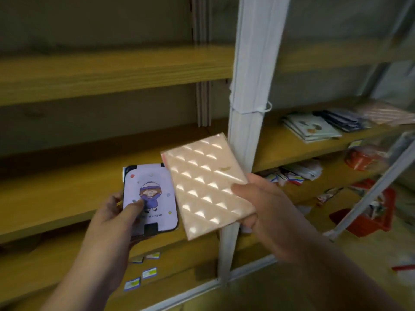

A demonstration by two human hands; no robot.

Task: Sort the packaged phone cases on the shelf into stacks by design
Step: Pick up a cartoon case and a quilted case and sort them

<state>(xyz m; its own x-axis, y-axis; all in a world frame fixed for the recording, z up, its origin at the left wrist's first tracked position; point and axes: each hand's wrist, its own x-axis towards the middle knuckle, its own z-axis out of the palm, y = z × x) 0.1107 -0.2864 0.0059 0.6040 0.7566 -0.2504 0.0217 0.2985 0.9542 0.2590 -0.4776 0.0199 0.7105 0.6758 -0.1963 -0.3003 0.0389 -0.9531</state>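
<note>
Your left hand (112, 212) pinches the cartoon-girl case (150, 198); your right hand (265, 205) grips the quilted pink case (206, 185), long axis tilted up-left. The sorted stacks (314, 129) sit on the shelf (280, 149) up and to the right, past the white upright (247, 108), so the right hand is nearer.

Two bare forearms and hands (265, 205), seemingly no sleeves, rings or watch, though blurred.
</note>
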